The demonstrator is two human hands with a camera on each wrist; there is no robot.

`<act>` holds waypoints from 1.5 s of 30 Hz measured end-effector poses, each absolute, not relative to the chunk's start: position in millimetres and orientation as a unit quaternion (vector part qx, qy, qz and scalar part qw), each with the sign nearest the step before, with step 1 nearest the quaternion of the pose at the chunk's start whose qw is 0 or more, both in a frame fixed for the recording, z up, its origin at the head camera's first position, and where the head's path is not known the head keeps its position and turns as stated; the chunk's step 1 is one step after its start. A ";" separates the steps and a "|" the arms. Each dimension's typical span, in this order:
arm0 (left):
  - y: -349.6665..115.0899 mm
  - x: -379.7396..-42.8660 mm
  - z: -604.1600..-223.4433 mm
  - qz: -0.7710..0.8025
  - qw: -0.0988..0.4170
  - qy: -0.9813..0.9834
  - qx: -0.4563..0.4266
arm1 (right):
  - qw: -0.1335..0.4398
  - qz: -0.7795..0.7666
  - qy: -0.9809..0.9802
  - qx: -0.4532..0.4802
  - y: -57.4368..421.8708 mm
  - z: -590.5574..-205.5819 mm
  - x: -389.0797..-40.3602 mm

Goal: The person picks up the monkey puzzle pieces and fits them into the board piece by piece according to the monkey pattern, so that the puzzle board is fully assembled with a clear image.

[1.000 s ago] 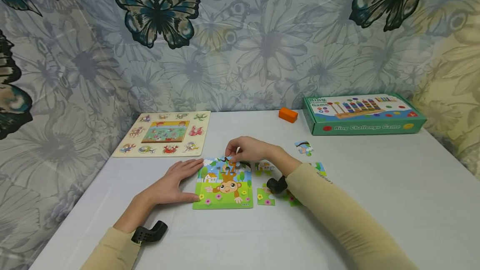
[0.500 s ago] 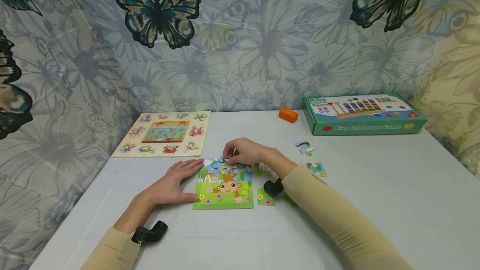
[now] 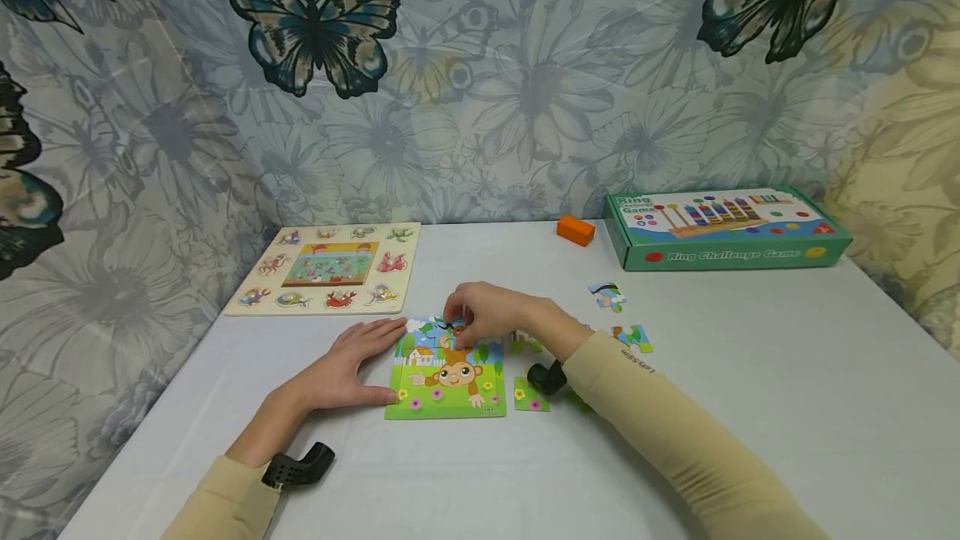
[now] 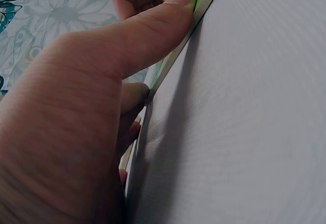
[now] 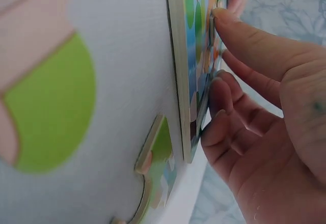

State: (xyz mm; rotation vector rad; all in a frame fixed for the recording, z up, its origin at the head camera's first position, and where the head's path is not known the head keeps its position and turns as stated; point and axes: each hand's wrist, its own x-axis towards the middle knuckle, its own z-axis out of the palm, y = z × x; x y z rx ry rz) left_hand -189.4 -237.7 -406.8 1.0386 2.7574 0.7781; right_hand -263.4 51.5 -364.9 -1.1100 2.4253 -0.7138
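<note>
A square monkey puzzle board [image 3: 442, 402] lies on the white table. My left hand [image 3: 341, 365] rests along its left side, fingers extended to the upper corner and thumb at the lower corner. The left wrist view shows the left thumb [image 4: 168, 20] touching the board's rim. My right hand [image 3: 491, 311] is over the board's upper part. In the right wrist view, its thumb [image 5: 229, 23] meets the edge of a slightly raised puzzle piece [image 5: 212, 29], and the other fingers curl at the board's far edge. The right hand hides part of the picture's upper portion.
Several loose puzzle pieces lie right of the board, including a flowered green piece [image 3: 531, 395] and a blue piece [image 3: 608, 297]. Behind are a sea-animal board [image 3: 405, 273], an orange block [image 3: 576, 230] and a green game box [image 3: 735, 255] before a butterfly-print cloth.
My right hand has moved slightly left and nearer to me over the board's upper part, its thumb lower on the picture. The left hand and the board stay in place.
</note>
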 end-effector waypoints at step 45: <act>-237.6 -188.8 -406.7 0.256 0.045 0.902 0.346 | 0.183 -0.218 0.858 -0.427 42.8 -362.2 -261.5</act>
